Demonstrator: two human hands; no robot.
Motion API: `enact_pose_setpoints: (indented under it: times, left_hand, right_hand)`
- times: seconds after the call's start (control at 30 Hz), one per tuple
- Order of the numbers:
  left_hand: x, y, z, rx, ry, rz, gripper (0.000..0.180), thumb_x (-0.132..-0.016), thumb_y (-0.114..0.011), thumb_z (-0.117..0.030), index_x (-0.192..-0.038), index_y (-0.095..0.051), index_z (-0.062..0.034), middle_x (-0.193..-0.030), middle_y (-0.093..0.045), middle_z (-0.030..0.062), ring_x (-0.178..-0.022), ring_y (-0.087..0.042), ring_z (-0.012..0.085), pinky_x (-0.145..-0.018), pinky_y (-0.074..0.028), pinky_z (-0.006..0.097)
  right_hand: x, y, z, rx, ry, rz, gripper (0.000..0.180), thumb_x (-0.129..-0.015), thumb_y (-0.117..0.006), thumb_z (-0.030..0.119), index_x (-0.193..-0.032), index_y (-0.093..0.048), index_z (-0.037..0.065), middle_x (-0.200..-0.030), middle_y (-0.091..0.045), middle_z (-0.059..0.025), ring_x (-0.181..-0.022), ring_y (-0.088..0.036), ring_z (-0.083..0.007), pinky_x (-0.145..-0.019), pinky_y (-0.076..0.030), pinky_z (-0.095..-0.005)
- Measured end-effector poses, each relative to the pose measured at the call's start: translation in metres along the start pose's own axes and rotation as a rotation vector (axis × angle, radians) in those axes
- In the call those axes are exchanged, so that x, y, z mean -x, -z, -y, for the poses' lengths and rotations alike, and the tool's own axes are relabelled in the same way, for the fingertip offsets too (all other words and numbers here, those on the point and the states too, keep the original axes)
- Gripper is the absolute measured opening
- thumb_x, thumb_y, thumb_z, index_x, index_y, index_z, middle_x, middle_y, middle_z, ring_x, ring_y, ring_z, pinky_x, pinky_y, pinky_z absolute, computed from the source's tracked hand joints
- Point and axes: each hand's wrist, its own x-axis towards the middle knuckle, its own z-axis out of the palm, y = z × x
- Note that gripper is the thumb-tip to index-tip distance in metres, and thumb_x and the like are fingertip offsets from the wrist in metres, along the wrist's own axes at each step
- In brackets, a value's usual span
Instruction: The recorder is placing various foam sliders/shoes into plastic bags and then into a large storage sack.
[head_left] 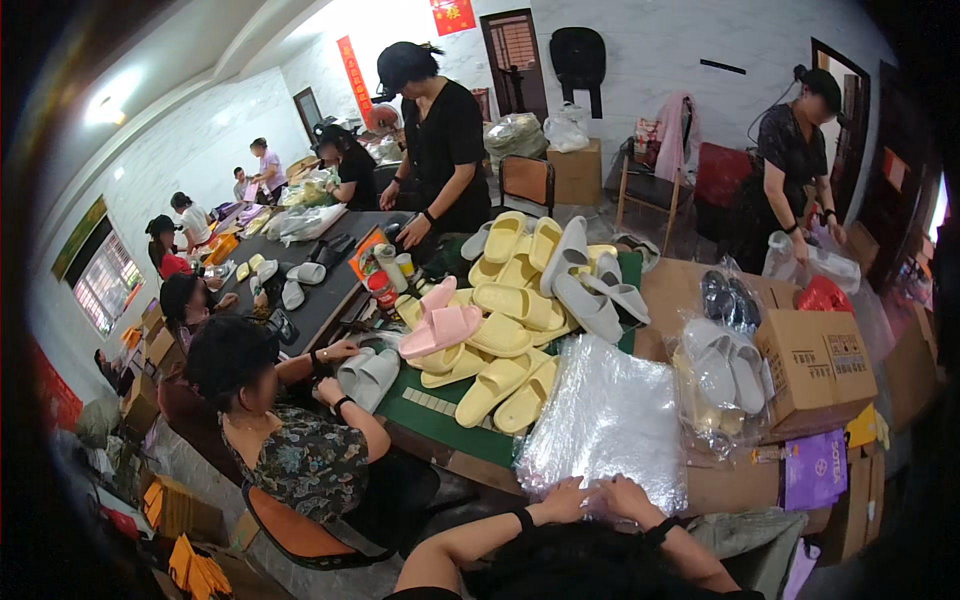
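While both hands, left [563,499] and right [627,495], rest curled on the near edge of the bags [606,420], apparently pinching it, the stack lies just beyond them, beside the slippers [505,310].

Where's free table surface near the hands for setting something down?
Bare green mat left of the clear bag stack, below the yellow slippers. Brown tabletop between grey slippers and cardboard box. Slipper pile is crowded. Both hands rest on the stack's near edge.
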Motion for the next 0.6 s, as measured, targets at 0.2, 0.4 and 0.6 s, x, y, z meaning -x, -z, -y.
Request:
enact_pose_setpoints:
  times: [0.2, 0.4, 0.6]
  left_hand:
    - [-0.003, 0.004, 0.013, 0.282, -0.229, -0.454, 0.029, -0.084, -0.052, -0.012, -0.113, -0.055, -0.0133, -0.121, -0.048, 0.0172, -0.112, -0.044, 0.0351, -0.096, -0.035, 0.043]
    - [-0.026, 0.033, 0.043, 0.272, -0.090, -0.686, 0.024, -0.083, -0.056, -0.016, -0.106, -0.058, -0.0092, -0.115, -0.049, 0.0212, -0.108, -0.044, 0.0359, -0.094, -0.036, 0.043]
    - [-0.027, 0.091, 0.091, 0.376, 0.012, -0.904, 0.022, -0.084, -0.053, -0.011, -0.104, -0.060, -0.0081, -0.106, -0.053, 0.0200, -0.100, -0.050, 0.0375, -0.084, -0.039, 0.044]
  right_hand:
    - [0.000, -0.006, 0.004, -0.140, -0.106, 0.129, 0.041, -0.082, -0.053, 0.026, -0.122, -0.049, 0.017, -0.106, -0.054, -0.0209, -0.090, -0.056, -0.0377, -0.077, -0.047, -0.0446]
    - [-0.007, -0.027, 0.004, 0.099, -0.141, 0.009, 0.032, -0.079, -0.057, 0.035, -0.107, -0.059, 0.020, -0.105, -0.055, -0.0113, -0.087, -0.057, -0.0324, -0.068, -0.048, -0.0445]
    - [-0.031, -0.003, 0.032, 0.084, -0.138, 0.096, 0.039, -0.080, -0.056, 0.040, -0.115, -0.054, 0.023, -0.105, -0.054, -0.0129, -0.092, -0.055, -0.0345, -0.077, -0.045, -0.0480]
